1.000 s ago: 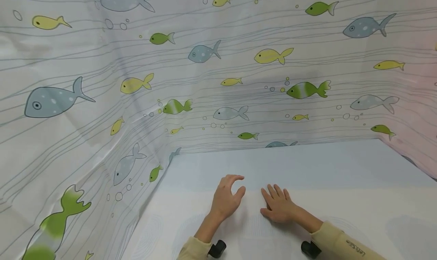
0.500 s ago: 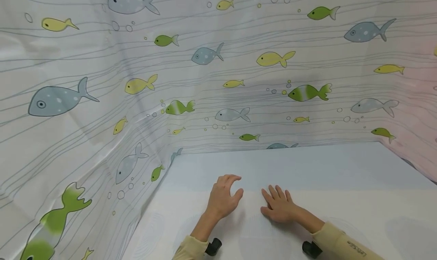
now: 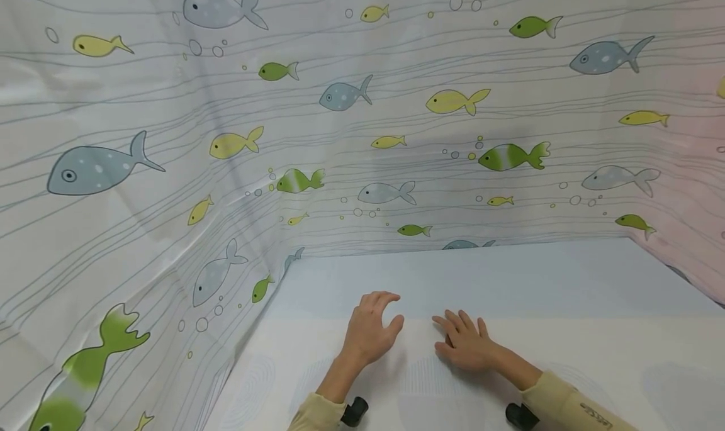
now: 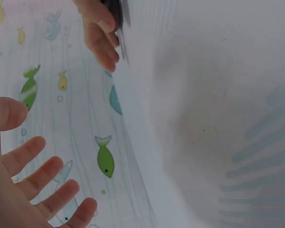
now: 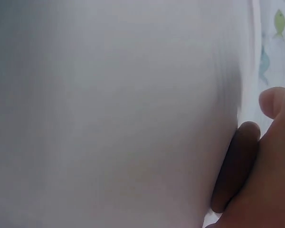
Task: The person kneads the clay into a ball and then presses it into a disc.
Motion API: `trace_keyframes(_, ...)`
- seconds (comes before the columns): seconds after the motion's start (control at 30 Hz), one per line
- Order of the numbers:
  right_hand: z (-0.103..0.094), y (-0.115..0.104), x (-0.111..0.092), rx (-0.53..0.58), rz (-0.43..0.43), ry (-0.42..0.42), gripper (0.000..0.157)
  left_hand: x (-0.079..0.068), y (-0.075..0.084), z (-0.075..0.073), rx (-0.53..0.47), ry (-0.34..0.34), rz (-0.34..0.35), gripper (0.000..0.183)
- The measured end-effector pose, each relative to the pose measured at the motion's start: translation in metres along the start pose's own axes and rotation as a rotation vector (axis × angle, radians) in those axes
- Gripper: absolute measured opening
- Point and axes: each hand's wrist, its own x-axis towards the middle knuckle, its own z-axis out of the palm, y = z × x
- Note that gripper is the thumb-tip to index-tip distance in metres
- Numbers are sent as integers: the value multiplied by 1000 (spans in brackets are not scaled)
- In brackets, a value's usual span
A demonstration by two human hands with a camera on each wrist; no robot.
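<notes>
My right hand (image 3: 466, 344) lies palm down low over the white table, its fingers spread and slightly bent. Under its palm, a dark brown oblong thing with rounded ends (image 5: 235, 168) shows in the right wrist view. Most of it is covered by the hand, so its kind cannot be told. My left hand (image 3: 370, 330) is held above the table to the left, thumb and fingers apart in a loose C shape, with nothing in its grasp. The left wrist view shows its spread fingers (image 4: 42, 175), with the right hand (image 4: 102, 40) across from it.
The white table (image 3: 510, 280) has pale blue patterns. Behind it and to its left hangs a white sheet (image 3: 340, 141) printed with fish, turning pinkish at the right. A black wrist camera (image 3: 355, 412) sits at the left cuff, another (image 3: 521, 416) at the right.
My left hand has shifted slightly left, then stays. The right hand's fingers were flatter and are now a little raised and bent. The head view has tilted slightly.
</notes>
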Motion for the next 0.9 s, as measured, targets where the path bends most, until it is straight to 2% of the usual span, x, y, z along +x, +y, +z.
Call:
trace_keyframes(0.27, -1, 6, 6, -17, 25, 32, 61, 2, -1, 2, 19, -1, 0, 34)
trace_keyframes(0.43, -11, 12, -1, 10, -28, 55, 61, 4, -4, 1, 19, 7, 17, 35)
trace_keyframes(0.57, -27, 15, -10, 9, -74, 72, 61, 7, -6, -2, 30, 3, 15, 35)
trace_keyframes(0.7, -49, 19, -16, -8, -94, 124, 64, 11, -8, -6, 59, -11, 12, 39)
trace_keyframes(0.9, -84, 31, -21, -134, -54, 222, 69, 16, -11, -16, 101, -22, 15, 47)
